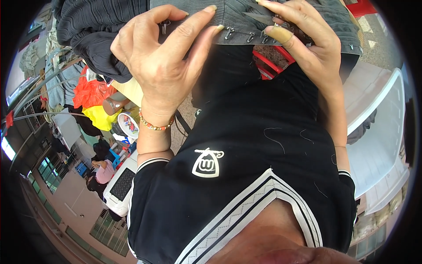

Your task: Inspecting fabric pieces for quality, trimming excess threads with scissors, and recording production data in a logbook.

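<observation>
A dark grey ribbed knit garment [237, 20] lies across the top of the view, with several small metal hook-like fasteners [229, 33] along its near edge. My left hand [162, 55] rests over the garment. Its thumb and index fingertips touch the fabric left of the fasteners, with a gap between them. In my right hand [314, 42] is a pair of thread snips [260, 17], its pointed blades facing left above the fabric. A yellowish cover wraps my right thumb, which is beside the fasteners. The snips' handle is mostly hidden by my fingers.
More dark pleated fabric [99, 26] is bunched at the left. Beyond it are an orange-red plastic bag [91, 91], a yellow bag [102, 116] and a white tub [128, 125]. A translucent plastic bin [382, 132] stands at my right. Another person [103, 172] sits farther off left.
</observation>
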Action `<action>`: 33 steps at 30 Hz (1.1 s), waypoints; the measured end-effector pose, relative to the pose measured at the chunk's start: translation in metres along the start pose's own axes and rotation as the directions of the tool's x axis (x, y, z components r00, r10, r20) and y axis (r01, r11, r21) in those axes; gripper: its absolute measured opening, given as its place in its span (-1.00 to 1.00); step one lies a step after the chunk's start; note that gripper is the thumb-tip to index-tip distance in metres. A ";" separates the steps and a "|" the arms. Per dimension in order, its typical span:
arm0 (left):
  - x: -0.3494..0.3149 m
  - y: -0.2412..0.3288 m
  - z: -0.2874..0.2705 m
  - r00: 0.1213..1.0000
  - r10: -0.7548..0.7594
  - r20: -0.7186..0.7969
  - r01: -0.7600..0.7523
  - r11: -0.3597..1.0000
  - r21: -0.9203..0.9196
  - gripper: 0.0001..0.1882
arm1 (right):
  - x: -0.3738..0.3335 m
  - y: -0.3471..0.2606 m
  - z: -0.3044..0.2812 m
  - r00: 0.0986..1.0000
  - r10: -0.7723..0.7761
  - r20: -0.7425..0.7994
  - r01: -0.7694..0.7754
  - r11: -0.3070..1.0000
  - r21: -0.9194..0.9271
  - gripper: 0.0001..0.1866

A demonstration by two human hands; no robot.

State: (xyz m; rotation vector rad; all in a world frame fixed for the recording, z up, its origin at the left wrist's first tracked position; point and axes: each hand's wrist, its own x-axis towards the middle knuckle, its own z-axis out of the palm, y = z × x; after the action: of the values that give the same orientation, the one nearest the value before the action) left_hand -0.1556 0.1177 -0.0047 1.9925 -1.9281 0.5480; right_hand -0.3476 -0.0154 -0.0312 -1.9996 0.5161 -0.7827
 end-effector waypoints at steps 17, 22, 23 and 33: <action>-0.010 -0.015 0.031 0.966 0.112 -0.231 -0.184 0.930 -0.319 -0.81 | -0.022 0.035 0.016 0.989 -0.131 0.075 0.131 0.991 0.005 -0.54; -0.016 -0.011 0.029 0.973 0.088 -0.215 -0.163 0.918 -0.361 -0.81 | -0.009 0.010 0.009 0.986 -0.163 0.040 0.165 0.984 -0.066 -0.55; -0.016 -0.010 0.028 0.973 0.086 -0.215 -0.161 0.918 -0.363 -0.81 | -0.009 0.013 0.010 0.986 -0.161 0.042 0.164 0.984 -0.066 -0.55; -0.019 -0.001 0.024 0.980 0.059 -0.191 -0.142 0.878 -0.457 -0.79 | -0.007 0.002 0.012 0.967 -0.251 0.038 0.252 0.929 -0.272 -0.57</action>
State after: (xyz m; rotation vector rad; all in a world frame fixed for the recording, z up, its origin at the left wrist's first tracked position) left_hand -0.1532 0.1228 -0.0349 1.4964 -1.8479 0.2324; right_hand -0.3446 -0.0048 -0.0404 -2.3579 0.3862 -0.9036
